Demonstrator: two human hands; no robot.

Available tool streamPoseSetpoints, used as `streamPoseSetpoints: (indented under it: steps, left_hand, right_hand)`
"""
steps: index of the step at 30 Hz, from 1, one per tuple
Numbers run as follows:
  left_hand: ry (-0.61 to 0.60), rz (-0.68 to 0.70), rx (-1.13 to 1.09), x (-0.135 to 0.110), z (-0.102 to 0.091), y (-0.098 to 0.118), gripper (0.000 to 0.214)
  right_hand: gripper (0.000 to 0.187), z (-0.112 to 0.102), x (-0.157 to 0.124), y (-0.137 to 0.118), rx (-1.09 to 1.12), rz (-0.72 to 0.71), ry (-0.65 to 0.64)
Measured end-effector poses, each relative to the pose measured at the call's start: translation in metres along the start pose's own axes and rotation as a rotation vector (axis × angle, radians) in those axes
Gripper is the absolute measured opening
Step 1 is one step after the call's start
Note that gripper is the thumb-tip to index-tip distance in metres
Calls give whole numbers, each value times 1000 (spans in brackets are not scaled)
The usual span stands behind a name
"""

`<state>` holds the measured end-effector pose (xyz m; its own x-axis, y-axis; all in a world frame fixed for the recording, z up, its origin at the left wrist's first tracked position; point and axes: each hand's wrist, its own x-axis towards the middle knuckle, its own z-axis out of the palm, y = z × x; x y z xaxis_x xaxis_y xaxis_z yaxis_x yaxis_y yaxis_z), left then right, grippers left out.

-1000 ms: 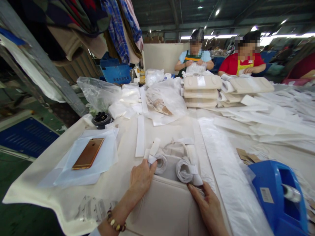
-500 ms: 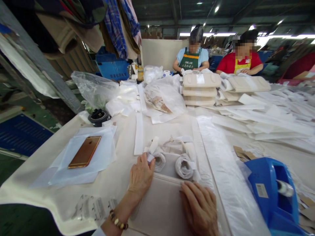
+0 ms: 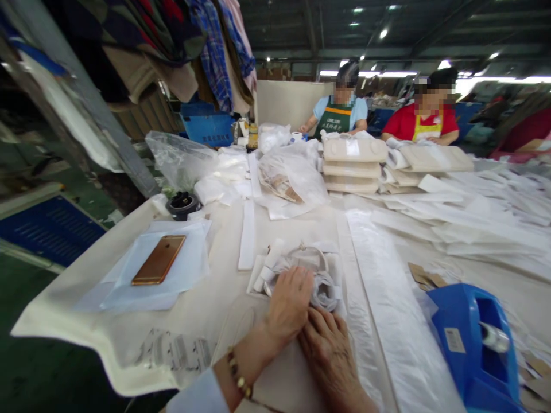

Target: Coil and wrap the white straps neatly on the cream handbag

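Note:
My left hand (image 3: 289, 301) lies palm down on a beige fabric bag (image 3: 284, 378) in front of me, its fingers spread over the paper-wrapped handle rolls (image 3: 321, 292). My right hand (image 3: 329, 353) rests flat on the same bag, just right of and partly under my left hand. Neither hand grips anything. Loose white paper strips (image 3: 267, 267) stick out beyond my left fingertips.
A gold phone (image 3: 159, 259) lies on a plastic sleeve at the left. A blue tape dispenser (image 3: 473, 338) stands at the right. Clear bags (image 3: 288, 178) and stacked beige bags (image 3: 353, 166) sit farther back. Two people work at the far end.
My left hand has slid right, onto the wrapped rolls. My right hand moved left, close beside it. Both now press flat on the bag.

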<state>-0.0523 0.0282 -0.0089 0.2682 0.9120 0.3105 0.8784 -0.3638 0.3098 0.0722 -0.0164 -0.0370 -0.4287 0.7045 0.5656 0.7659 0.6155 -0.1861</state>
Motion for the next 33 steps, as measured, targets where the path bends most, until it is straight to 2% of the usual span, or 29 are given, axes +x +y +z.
streamPoseSetpoints:
  steps: [3, 6, 9, 11, 12, 15, 16, 18, 20, 24, 26, 27, 29, 31, 32, 33]
  left_hand:
    - [-1, 3, 10, 20, 4, 17, 31]
    - [47, -9, 26, 10, -8, 13, 28]
    - [156, -128, 21, -36, -27, -14, 33]
    - [279, -321, -109, -76, -37, -39, 33]
    - [291, -451, -215, -96, -40, -51, 34]
    - [61, -748, -647, -144, -42, -70, 37]
    - [9, -800, -725, -153, -41, -71, 39]
    - [-9, -829, -755, -159, -40, -68, 46]
    - [-39, -813, -693, -152, -41, -67, 46]
    - [-282, -775, -553, -134, -48, -76, 36]
    - [-339, -753, -514, -131, -48, -78, 40]
    - [-304, -729, -448, -129, -47, -77, 46]
    - [-126, -599, -221, -119, -44, -68, 57]
    - [75, -345, -8, -94, -40, -51, 54]
    - [96, -214, 38, -75, -38, -40, 50]
    - [61, -102, 48, -53, -35, -29, 46]
  right_hand:
    - [38, 1, -2, 4, 21, -26, 35]
    - [34, 6, -5, 11, -5, -86, 54]
    - [29, 10, -8, 16, -75, -132, 58]
    - [31, 12, -10, 18, -89, -119, 72]
    - [32, 13, -11, 19, -86, -115, 76]
    - [33, 17, -15, 22, -81, -122, 82]
    - [34, 18, -17, 23, -87, -130, 79]
    - [35, 20, -18, 25, -116, -147, 75]
    - [36, 20, -17, 25, -153, -160, 93]
    - [38, 15, -11, 18, -162, -162, 109]
    - [37, 13, -8, 13, -150, -148, 91]
    - [36, 12, -7, 12, -145, -136, 80]
    - [34, 12, -6, 10, -133, -109, 62]
    - [32, 11, -5, 8, -112, -75, 54]
    - [31, 11, -4, 7, -96, -53, 57]
    - [30, 10, -3, 5, -76, -30, 65]
